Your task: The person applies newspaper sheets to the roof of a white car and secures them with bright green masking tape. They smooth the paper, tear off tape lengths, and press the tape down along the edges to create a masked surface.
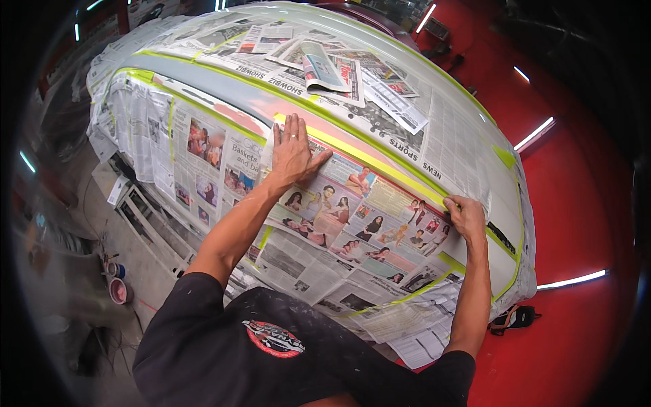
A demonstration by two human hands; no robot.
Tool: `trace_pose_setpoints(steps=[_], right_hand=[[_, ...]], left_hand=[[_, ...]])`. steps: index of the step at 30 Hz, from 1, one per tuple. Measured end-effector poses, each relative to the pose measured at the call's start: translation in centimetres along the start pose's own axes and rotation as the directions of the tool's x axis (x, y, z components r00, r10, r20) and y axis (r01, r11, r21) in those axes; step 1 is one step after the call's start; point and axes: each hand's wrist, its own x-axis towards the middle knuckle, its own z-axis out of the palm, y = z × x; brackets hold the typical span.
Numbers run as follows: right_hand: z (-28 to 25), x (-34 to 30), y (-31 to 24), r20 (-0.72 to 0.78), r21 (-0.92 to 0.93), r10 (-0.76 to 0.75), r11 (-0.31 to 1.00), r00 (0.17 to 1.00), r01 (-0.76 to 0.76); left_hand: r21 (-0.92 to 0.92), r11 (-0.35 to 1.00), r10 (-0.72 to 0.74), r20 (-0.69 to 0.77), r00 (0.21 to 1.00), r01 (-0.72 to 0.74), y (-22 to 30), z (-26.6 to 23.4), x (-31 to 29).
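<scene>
A car body (261, 98), largely masked with newspaper, fills the middle of the view; a grey and pinkish strip runs bare along its roof edge. Against its side lies a colour-printed newspaper sheet (380, 220), with yellow-green masking tape (373, 165) along its upper edge. My left hand (293, 159) presses flat on the sheet's upper left corner, fingers stretched out and thumb spread. At the upper right corner, my right hand (466, 216) is closed, thumb and fingers pinching the taped edge of the sheet.
Loose folded newspapers (325, 68) lie on the masked roof. On the grey floor at the left stands a small tub of pink material (121, 292), beside a metal frame (159, 227). A black bag (519, 317) rests on the red floor (563, 346) at the right.
</scene>
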Motion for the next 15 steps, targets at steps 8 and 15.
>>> trace_pose_setpoints(steps=[8,15], right_hand=[[2.3,-0.3,1.2,-0.125,-0.320,0.001,0.946,0.992,-0.042],[4.2,0.2,1.2,-0.071,-0.404,-0.041,0.915,0.997,0.009]], left_hand=[[0.005,1.000,-0.008,0.011,1.000,0.008,0.2,0.4,0.1],[0.064,0.995,0.072,-0.007,0.997,-0.071,0.9,1.6,-0.5]])
